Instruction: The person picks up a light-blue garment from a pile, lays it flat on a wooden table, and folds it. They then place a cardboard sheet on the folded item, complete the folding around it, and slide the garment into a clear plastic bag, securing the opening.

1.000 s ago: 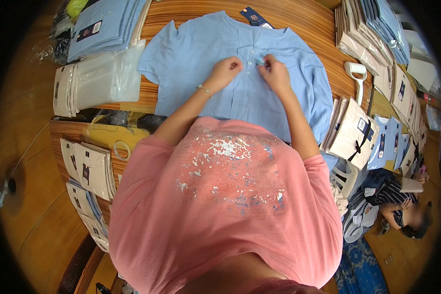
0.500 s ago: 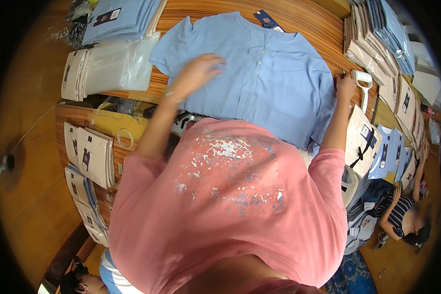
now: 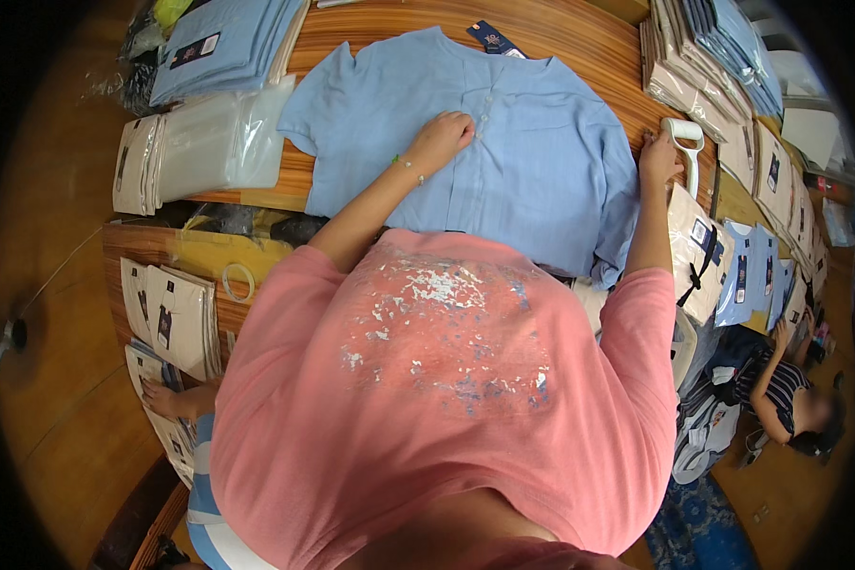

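Note:
A light blue short-sleeved blouse (image 3: 541, 142) lies spread flat on the wood-grain table, with a row of small buttons down its front. A dark blue hang tag (image 3: 494, 40) rests by its neckline. Over the blouse, just left of the buttons, my left hand (image 3: 443, 140) is closed with its fingers curled in; whether they pinch anything is hidden. My right hand (image 3: 659, 159) rests on the table beyond the blouse's right sleeve, fingers apart. Beside it lies a white-handled lint roller (image 3: 689, 142), not gripped.
Folded blue shirts (image 3: 223, 57) and clear plastic bags (image 3: 220, 142) are stacked at left. Beige and blue packed garments (image 3: 698, 71) stand at right. A tape roll (image 3: 238, 283) sits left of me. One person's hand (image 3: 166, 399) touches packs at lower left; another person (image 3: 779, 389) is at right.
My left hand has moved right across the blouse to its button line, its fingers now curled. My right hand stays near the lint roller. Another person's hand has appeared on the lower-left packs.

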### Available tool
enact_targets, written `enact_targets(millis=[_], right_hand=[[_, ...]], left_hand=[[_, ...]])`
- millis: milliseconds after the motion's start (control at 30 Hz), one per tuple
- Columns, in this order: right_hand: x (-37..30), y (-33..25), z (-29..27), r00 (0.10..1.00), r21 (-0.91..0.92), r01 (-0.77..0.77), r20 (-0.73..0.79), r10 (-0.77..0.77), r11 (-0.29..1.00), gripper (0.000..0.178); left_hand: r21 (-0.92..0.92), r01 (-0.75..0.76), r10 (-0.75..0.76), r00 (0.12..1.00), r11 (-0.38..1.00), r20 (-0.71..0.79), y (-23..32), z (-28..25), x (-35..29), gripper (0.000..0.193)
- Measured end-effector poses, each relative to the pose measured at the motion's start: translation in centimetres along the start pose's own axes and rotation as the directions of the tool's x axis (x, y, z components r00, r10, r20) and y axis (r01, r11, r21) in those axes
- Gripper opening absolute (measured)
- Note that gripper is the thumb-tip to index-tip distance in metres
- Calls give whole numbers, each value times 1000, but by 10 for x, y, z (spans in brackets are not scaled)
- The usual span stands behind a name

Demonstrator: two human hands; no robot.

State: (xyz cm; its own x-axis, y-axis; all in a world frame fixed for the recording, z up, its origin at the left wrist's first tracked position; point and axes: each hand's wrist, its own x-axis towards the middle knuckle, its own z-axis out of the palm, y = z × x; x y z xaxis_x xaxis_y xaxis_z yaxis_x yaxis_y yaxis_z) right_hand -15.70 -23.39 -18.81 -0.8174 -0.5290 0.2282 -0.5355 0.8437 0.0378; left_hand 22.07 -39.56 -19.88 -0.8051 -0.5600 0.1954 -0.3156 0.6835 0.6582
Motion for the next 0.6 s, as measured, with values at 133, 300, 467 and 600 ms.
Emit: enact_targets(millis=[133,300,467,600], right_hand=[[-18,-34,-41,986,456,163,-96,-134,875,22],[-106,-135,-57,737,637,603,-215,-641,480,11],[-134,-172,-87,764,832,95,292,-576,547,19],[-153,-173,-90,696,624,304,370,-615,720,25]], left_hand=[[-118,27,-27,1000,993,6,2,0,3,9],[-185,120,-103,990,975,99,2,-4,-2,12],[-198,110,-95,992,974,88,-5,-4,-1,14],[-231,132,-113,989,964,92,-8,-3,0,14]])
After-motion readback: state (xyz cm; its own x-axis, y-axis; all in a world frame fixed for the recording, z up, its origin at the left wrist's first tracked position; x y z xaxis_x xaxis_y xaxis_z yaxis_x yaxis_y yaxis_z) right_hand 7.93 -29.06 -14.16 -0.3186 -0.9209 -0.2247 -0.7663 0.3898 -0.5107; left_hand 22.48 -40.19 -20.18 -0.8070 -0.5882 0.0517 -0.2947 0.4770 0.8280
